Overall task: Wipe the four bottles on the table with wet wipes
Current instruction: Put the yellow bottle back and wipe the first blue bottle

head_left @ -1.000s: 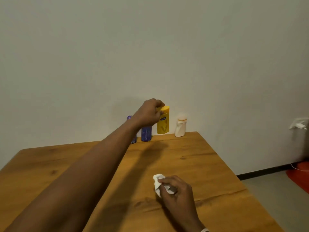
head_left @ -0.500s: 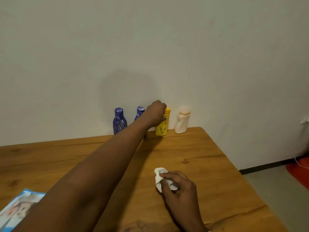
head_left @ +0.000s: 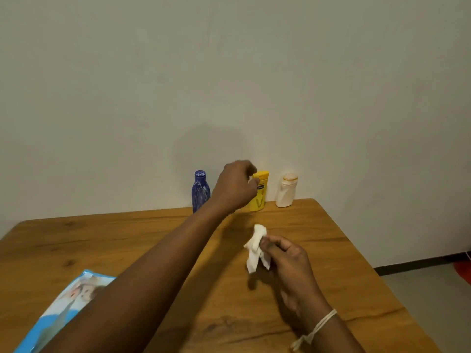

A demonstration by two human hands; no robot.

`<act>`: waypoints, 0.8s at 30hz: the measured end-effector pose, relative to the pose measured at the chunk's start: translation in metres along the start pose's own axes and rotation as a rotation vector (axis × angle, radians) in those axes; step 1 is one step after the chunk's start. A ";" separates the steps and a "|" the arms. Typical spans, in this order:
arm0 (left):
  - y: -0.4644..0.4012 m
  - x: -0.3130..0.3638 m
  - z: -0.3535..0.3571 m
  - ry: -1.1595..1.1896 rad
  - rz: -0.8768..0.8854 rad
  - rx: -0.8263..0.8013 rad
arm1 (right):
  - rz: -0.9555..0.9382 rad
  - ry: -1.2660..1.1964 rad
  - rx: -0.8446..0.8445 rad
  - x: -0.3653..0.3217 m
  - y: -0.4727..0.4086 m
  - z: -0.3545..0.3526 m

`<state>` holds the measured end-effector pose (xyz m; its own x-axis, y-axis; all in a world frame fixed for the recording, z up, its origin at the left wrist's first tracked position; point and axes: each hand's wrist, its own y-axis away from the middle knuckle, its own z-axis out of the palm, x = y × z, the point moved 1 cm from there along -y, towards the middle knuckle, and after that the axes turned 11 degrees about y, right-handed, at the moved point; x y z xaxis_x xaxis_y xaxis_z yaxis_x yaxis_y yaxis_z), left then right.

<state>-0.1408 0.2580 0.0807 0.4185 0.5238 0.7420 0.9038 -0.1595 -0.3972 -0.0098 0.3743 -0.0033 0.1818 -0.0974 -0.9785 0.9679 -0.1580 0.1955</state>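
Against the wall at the table's far edge stand a blue bottle (head_left: 200, 191), a yellow bottle (head_left: 260, 197) and a white bottle (head_left: 286, 191). My left hand (head_left: 233, 188) reaches out to them, its curled fingertips pinching the yellow bottle's upper left edge just under the cap. That hand hides whatever stands between the blue and yellow bottles. Nearer to me, my right hand (head_left: 288, 266) pinches a crumpled white wet wipe (head_left: 254, 248), lifted a little above the wooden table (head_left: 331, 263).
A blue wet-wipe pack (head_left: 63, 309) lies at the table's near left, partly under my left forearm. The table's right edge drops to a grey floor, where an orange object (head_left: 466, 273) shows at the frame's edge.
My left hand has slid from the yellow bottle's top down to its upper left side. My right hand has lifted the wipe off the table. The view has tilted down, showing the wipe pack.
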 end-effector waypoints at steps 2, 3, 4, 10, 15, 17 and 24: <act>0.046 0.005 -0.023 0.256 -0.164 -0.099 | -0.021 -0.019 -0.058 -0.010 0.009 0.002; 0.071 0.007 -0.034 0.359 -0.253 -0.170 | -0.055 -0.002 -0.077 -0.015 0.015 0.005; 0.095 0.008 -0.043 0.425 -0.332 -0.245 | -0.092 0.032 -0.080 -0.020 0.022 0.007; 0.161 0.011 -0.082 0.605 -0.473 -0.323 | -0.169 0.175 -0.092 -0.049 0.061 0.019; 0.175 0.017 -0.120 0.682 -0.481 -0.360 | -0.018 0.053 -0.273 -0.061 0.092 0.026; 0.182 0.022 -0.129 0.763 -0.491 -0.380 | -0.006 0.016 -0.301 -0.064 0.102 0.029; 0.214 0.027 -0.137 1.183 -0.592 -0.240 | -0.019 0.007 -0.450 -0.067 0.129 0.035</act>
<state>0.0760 0.1234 0.0903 -0.3224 -0.4481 0.8338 0.9166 -0.3677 0.1568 0.0970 0.3257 0.0903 0.1626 -0.0918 -0.9824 0.9500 0.2836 0.1308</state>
